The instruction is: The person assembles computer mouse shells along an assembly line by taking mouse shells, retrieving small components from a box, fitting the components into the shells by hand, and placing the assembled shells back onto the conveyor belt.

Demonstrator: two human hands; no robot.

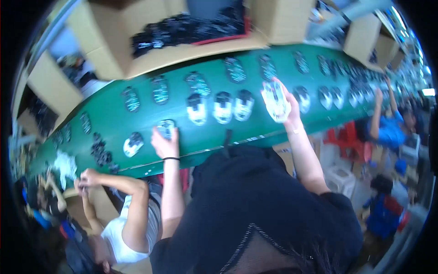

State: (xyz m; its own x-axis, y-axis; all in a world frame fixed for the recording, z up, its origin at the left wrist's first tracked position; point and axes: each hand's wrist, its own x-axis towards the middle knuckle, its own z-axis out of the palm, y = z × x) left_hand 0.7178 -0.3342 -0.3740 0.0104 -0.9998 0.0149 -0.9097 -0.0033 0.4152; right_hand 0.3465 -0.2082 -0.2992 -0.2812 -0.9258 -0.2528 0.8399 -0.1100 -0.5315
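White shell [275, 104], long axis up-frame, lies left in right hand's [293, 108] grasp; left hand [166, 147], centre-left, grasps dark shell [167, 127]

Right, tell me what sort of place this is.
Probably a factory assembly line: a long green worktop holds rows of small parts, cardboard boxes stand behind it, and other people work alongside.
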